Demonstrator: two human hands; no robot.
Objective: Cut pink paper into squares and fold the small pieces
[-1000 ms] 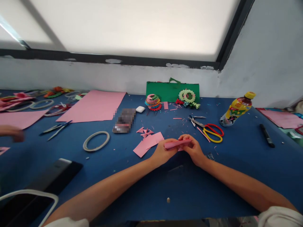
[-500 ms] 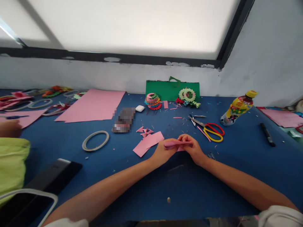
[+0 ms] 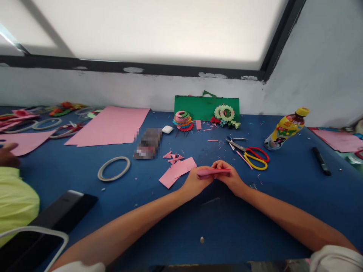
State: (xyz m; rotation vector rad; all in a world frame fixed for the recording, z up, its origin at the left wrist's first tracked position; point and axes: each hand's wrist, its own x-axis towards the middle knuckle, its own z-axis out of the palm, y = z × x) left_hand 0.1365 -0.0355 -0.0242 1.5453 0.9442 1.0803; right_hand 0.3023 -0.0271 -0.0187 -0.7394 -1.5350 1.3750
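Above a blue table (image 3: 244,234), a person's two bare hands are meeting over a piece of pink paper (image 3: 208,172). The left hand (image 3: 197,182) is closing its fingers around one end, while the right hand (image 3: 230,180) is pinching the other, its fingertips drawn together. The paper is showing almost edge-on, so I cannot tell whether it is folded. Pink slips (image 3: 170,176) are lying just beside the left hand; beyond the right, scissors (image 3: 246,151) with red and yellow handles are resting near a yellow-labelled bottle (image 3: 286,131). At far left, a co-worker's hand (image 3: 8,155) is reaching over pink sheeting.
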